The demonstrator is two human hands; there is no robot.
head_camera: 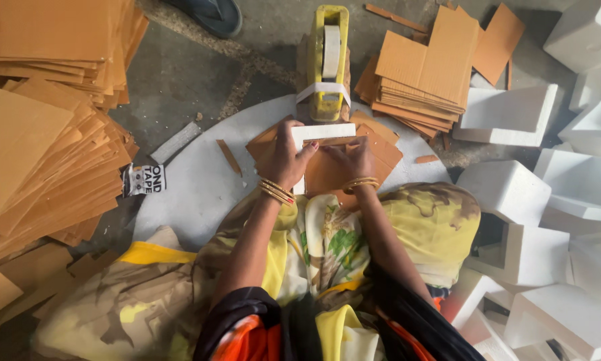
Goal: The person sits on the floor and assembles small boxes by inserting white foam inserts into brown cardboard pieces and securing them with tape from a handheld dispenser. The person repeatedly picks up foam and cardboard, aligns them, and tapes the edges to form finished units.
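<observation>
My left hand [288,157] presses down on a white foam piece [320,132] wrapped in brown cardboard [327,175], on the round white board [193,194]. My right hand [355,160] lies flat on the same cardboard, fingers folding it against the foam. Both wrists wear gold bangles. Just beyond the hands stands a yellow tape dispenser [328,60] with a roll of pale tape, a strip of it hanging down over its front.
Large piles of brown cardboard sheets [40,134] lie at the left. A smaller cardboard stack [427,73] sits behind the dispenser at the right. White foam blocks [548,200] crowd the right side. A sandal [210,15] rests on the grey floor at the top.
</observation>
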